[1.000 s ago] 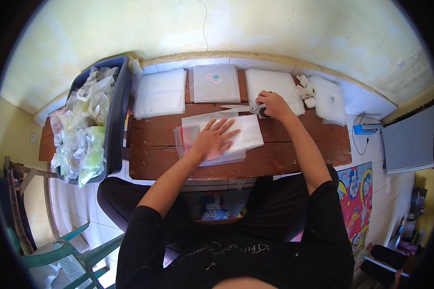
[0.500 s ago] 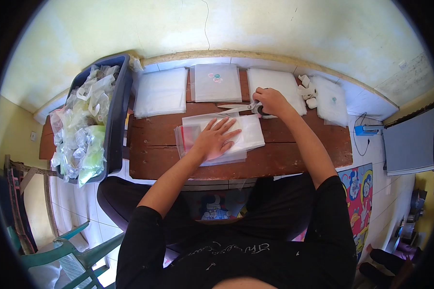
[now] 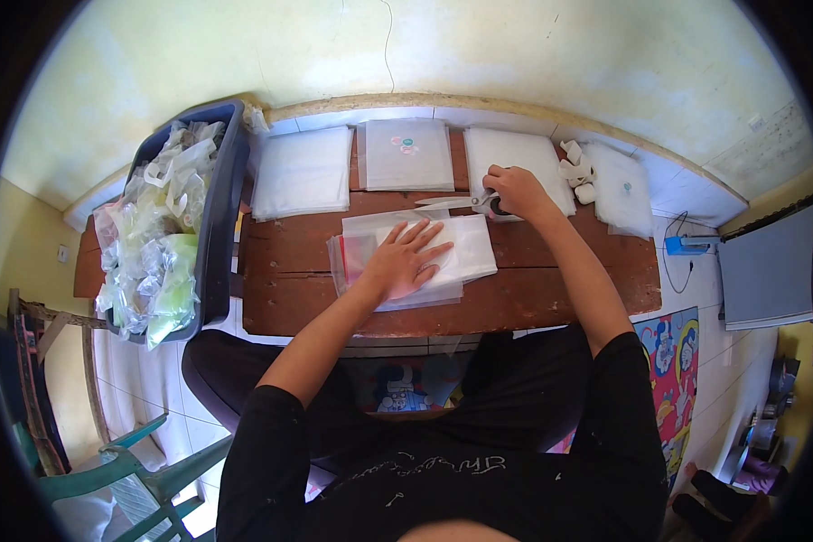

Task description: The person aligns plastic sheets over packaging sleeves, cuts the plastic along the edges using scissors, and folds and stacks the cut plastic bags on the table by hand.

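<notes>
My left hand (image 3: 408, 262) lies flat, fingers spread, on a small pile of clear and white plastic bags (image 3: 475, 246) in the middle of the low table. A red edge shows at the pile's left side. My right hand (image 3: 519, 192) is closed round the handles of a pair of scissors (image 3: 461, 203), just beyond the pile. The blades point left, above the pile's far edge, and look slightly parted. Under the right hand lies a stack of white plastic sheets or bags (image 3: 506, 149).
Along the back of the wooden table (image 3: 569, 289) lie a left stack (image 3: 301, 172), a printed stack (image 3: 406, 167) and a right stack (image 3: 619, 185), with white rolled strips (image 3: 576, 172) beside it. A dark tub (image 3: 230, 181) full of plastic scraps stands left. A green chair (image 3: 135, 470) is lower left.
My right hand has shifted slightly to the right with the scissors. My left hand rests in the same place on the bags.
</notes>
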Tool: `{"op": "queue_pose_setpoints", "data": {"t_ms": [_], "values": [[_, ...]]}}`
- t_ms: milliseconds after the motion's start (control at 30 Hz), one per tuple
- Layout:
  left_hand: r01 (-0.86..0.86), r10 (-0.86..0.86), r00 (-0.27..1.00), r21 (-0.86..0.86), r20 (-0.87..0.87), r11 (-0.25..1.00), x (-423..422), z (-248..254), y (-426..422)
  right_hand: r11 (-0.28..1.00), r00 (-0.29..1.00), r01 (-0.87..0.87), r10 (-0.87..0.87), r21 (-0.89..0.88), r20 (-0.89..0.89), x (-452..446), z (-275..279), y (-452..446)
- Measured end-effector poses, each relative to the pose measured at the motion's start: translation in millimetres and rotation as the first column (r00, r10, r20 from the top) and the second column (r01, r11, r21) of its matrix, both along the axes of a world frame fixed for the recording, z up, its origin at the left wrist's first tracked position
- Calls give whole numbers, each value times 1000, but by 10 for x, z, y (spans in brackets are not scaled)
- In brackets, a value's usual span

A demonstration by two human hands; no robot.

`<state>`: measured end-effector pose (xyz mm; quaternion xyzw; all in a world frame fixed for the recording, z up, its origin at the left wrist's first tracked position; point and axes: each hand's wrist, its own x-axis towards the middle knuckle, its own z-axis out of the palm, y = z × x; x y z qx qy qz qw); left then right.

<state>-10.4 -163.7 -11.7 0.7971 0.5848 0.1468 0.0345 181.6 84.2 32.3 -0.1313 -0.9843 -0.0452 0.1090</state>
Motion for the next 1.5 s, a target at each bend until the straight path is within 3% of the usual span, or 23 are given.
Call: {"op": "queue_pose_setpoints", "data": {"t_ms": [167,467,667,933,1333,1500], "values": [[-5,5,1000,4,-20,1000,1,-4,-3,999,999,-35,35,36,-3,-101,6,-45],[-1,1,1000,26,-10,1000,-6,-19,0,999,1000,4,-5,-53,-20,7,-38,4],[-6,6,1000,14,1,1000,2,-18,5,998,997,-60,61,26,-49,-107,10,-15],[0,0,1000,0,-4,1000,-5,5,2,999,999,48,-48,-23,0,130,-3,28],[-8,9,1000,8,-8,1000,6,-14,6,998,999,-33,35,48,-33,-56,4,-31],[2,-2,1000,29,-5,1000,-2,-23,3,1000,1000,17,-17,9,2,27,-21,3]]}}
